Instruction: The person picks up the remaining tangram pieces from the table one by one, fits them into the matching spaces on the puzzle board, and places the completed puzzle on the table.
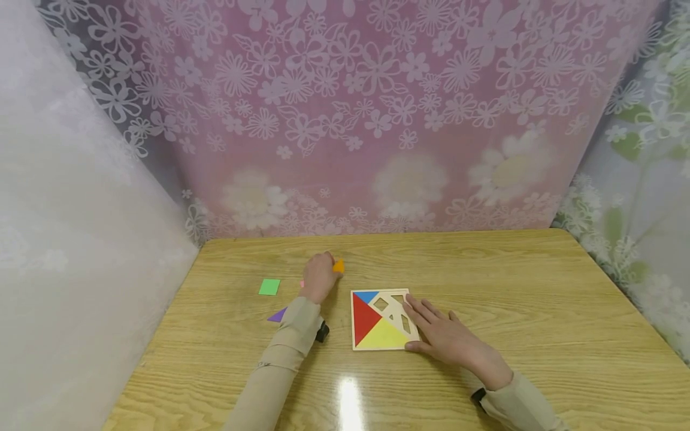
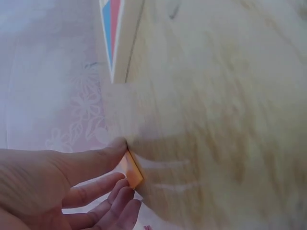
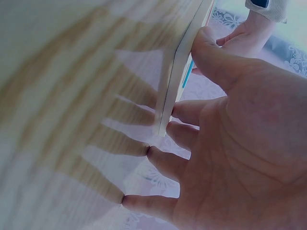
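Note:
My left hand pinches an orange tangram piece between thumb and fingers, low over the table behind the board. The left wrist view shows this orange piece tilted at the fingertips. A wooden tangram board lies to the right. Red, yellow and blue triangles fill part of it, beside several cut-outs at its right side. My right hand rests at the board's right edge with fingers spread. In the right wrist view, its thumb and some fingertips touch the board's side.
A green piece lies on the table at the left. Closer to me, a purple piece is partly covered by my left sleeve. Of a pink piece only a sliver shows beside my left hand. A floral curtain hangs behind the table.

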Motion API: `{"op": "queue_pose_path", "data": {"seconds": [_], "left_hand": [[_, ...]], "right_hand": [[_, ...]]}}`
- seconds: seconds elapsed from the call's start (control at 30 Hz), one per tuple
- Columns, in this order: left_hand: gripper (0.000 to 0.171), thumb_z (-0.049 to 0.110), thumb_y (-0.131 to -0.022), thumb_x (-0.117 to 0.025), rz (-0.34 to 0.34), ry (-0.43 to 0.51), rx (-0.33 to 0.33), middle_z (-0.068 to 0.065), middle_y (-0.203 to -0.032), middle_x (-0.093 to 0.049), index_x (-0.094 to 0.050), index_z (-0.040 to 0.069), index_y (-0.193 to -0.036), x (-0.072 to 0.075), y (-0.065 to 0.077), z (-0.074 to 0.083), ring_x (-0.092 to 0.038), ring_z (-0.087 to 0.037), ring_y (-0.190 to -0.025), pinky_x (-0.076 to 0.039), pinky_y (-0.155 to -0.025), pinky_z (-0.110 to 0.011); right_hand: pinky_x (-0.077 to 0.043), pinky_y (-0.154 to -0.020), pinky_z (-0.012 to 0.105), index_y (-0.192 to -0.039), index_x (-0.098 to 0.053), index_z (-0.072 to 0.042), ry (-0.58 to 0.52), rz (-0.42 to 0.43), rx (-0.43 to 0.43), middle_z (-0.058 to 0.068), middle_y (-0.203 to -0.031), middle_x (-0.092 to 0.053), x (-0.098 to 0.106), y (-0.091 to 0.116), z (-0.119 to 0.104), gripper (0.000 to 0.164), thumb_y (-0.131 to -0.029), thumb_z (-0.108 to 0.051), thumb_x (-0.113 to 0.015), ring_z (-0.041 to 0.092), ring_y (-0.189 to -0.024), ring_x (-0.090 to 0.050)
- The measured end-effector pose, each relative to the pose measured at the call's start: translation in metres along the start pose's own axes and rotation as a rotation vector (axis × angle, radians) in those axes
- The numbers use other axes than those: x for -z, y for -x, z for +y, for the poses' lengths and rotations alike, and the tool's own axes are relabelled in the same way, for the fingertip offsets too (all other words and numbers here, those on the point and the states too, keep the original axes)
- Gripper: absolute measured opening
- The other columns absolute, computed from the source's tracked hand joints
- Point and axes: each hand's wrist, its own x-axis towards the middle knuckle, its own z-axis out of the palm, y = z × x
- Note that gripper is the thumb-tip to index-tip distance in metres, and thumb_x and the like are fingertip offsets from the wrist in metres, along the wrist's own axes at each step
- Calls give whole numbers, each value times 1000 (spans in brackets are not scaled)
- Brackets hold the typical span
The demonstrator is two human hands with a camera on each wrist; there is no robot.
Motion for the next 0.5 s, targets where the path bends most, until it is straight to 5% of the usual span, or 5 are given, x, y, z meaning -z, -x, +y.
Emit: {"op": "queue_pose_path", "data": {"seconds": [0.5], "left_hand": [[18,14,-86,-82,-96,66,46,-11,-96,-73,-74,0,-95,4,-1,-2,-67,-25,-83,-56,-75,-38]], "right_hand": [[-25,-101,82,-159,-29,-5,-5,5,2,17,-166,-24,0,1,0,81,-98,-46,-62,47,-146,-32]]}}
